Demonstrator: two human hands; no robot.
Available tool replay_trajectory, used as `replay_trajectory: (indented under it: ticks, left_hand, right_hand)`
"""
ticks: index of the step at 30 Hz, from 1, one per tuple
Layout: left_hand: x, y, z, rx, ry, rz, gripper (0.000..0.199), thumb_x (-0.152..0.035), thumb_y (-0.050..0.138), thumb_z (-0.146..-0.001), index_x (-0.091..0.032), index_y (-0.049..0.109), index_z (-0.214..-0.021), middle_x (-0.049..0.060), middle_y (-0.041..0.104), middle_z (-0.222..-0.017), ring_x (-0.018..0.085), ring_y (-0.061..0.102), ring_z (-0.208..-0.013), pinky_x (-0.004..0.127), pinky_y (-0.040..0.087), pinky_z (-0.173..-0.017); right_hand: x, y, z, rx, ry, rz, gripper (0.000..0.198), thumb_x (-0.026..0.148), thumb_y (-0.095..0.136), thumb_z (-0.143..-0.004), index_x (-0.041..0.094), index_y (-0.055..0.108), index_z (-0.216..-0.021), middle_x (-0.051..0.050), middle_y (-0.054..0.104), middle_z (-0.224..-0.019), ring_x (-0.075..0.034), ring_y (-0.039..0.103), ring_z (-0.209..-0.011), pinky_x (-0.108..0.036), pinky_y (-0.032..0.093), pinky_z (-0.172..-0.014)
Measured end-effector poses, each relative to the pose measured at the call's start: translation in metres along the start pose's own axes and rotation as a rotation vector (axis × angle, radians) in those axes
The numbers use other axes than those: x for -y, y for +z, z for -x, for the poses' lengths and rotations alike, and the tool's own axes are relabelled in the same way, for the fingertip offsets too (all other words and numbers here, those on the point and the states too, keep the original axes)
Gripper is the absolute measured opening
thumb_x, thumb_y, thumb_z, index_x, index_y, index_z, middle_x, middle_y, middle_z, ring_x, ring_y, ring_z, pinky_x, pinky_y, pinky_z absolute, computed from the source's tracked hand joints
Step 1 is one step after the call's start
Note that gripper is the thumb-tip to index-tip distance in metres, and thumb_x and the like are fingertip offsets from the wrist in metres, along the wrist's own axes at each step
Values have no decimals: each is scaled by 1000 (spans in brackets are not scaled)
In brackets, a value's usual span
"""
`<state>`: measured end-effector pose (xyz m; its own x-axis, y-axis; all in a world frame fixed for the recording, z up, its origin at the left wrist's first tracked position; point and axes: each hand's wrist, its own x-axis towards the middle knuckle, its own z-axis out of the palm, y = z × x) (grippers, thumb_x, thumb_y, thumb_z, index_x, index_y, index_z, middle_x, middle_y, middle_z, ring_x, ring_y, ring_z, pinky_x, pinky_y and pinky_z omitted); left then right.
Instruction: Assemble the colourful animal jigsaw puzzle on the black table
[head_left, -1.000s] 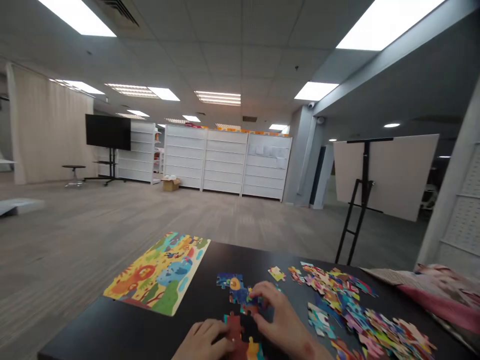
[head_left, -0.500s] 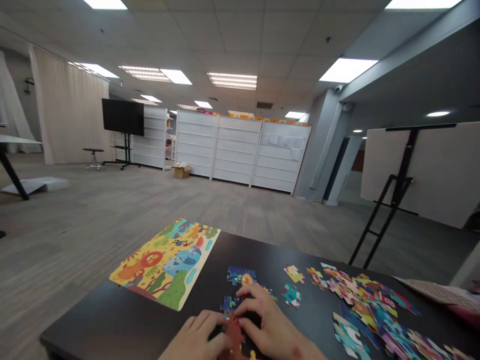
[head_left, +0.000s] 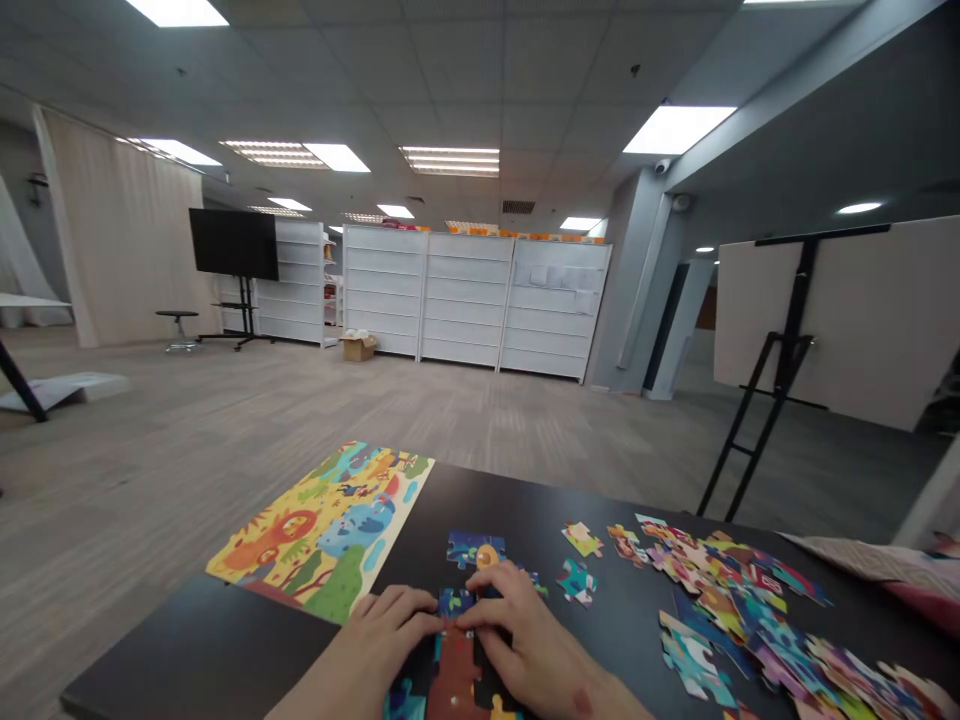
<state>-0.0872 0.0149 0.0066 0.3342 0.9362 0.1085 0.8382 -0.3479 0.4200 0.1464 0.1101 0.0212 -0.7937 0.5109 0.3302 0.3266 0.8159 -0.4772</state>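
Low in the middle of the view, a brown jigsaw puzzle piece (head_left: pixel 456 668) lies on the black table between my hands, against a dark blue puzzle piece (head_left: pixel 453 601) above it. My left hand (head_left: pixel 386 632) has its bent fingertips on the left side where these two meet. From the right, my right hand (head_left: pixel 529 638) curls its fingers and thumb onto the same join, hiding part of it. A blue puzzle section with an orange round shape (head_left: pixel 476 549) lies just beyond my right fingers. Teal pieces (head_left: pixel 405 700) show beside the brown one.
A colourful animal picture sheet (head_left: pixel 330 530) lies at the table's left. Two loose pieces, one yellowish (head_left: pixel 582 539) and one teal (head_left: pixel 577 581), are right of my hands. A heap of puzzle pieces (head_left: pixel 750 610) spreads over the right side, near a patterned cloth (head_left: pixel 862 560).
My left hand has shifted up and left, its fingers straighter, uncovering more of the brown piece. My right hand stays at the join. The whole view has turned slightly.
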Motion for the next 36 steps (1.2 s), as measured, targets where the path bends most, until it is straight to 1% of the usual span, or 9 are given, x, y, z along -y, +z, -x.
replay_trajectory:
  ticks: [3,7,10,14,19,23,26,29,36]
  left_hand:
    - [-18,-20,5,-22,13,45,64,-61,73,-75,-32,60,-132,9,59,-135,32,54,-122,42,43,-104]
    - [-38,-34,8,-47,-59,48,50,-60,70,-81,-33,66,-122,7,58,-136,32,53,-124,46,41,-110]
    - [-43,-33,9,-58,-90,37,46,-52,68,-84,-32,64,-125,7,58,-138,32,53,-126,49,41,-112]
    - [-37,-25,10,-116,-67,10,50,-55,65,-85,-31,61,-129,8,59,-140,32,54,-127,48,45,-110]
    - [-12,-1,1,9,72,-97,68,-58,71,-76,-37,54,-139,6,52,-151,39,50,-134,52,49,-105]
    - [-4,11,-3,13,53,-161,57,-44,69,-79,-41,56,-135,0,51,-152,36,48,-138,49,47,-107]
    - [-14,6,3,-77,15,-176,58,-52,70,-77,-39,59,-132,1,54,-150,35,50,-135,48,48,-105]
    - [-27,-4,11,-135,-5,-144,65,-64,68,-77,-38,57,-135,3,52,-151,35,49,-136,50,46,-109]
    - [-36,-15,12,-41,-53,-152,67,-62,66,-81,-36,53,-142,6,47,-155,38,44,-141,59,40,-114]
  right_hand:
    - [-1,1,1,17,12,15,45,3,52,-82,33,76,-105,-4,61,-125,-23,54,-121,-48,41,-109]
    - [-2,0,2,-6,-4,2,50,-1,48,-80,28,72,-113,-5,60,-127,-23,52,-124,-46,41,-109]
    - [-7,-4,1,-96,9,-30,53,-2,42,-81,24,62,-123,-7,62,-127,-22,53,-121,-43,43,-108]
    - [-25,-16,-2,-176,86,-6,51,-3,40,-80,23,63,-117,-8,64,-120,-23,55,-115,-42,44,-105]
    - [-37,-27,-1,-180,190,51,41,2,47,-77,22,65,-108,-7,64,-114,-23,56,-111,-39,44,-101]
    - [-30,-28,3,-109,230,57,33,19,65,-77,22,66,-110,-7,63,-117,-26,56,-109,-41,43,-100]
    - [-26,-27,6,-70,229,53,36,22,66,-77,23,66,-112,-7,63,-118,-26,56,-109,-41,43,-100]
    - [-30,-27,7,-82,226,51,35,15,59,-79,23,66,-112,-6,64,-117,-25,56,-110,-38,42,-100]
    - [-40,-22,6,-122,247,36,37,6,46,-82,22,67,-109,-5,66,-112,-21,57,-108,-34,43,-99]
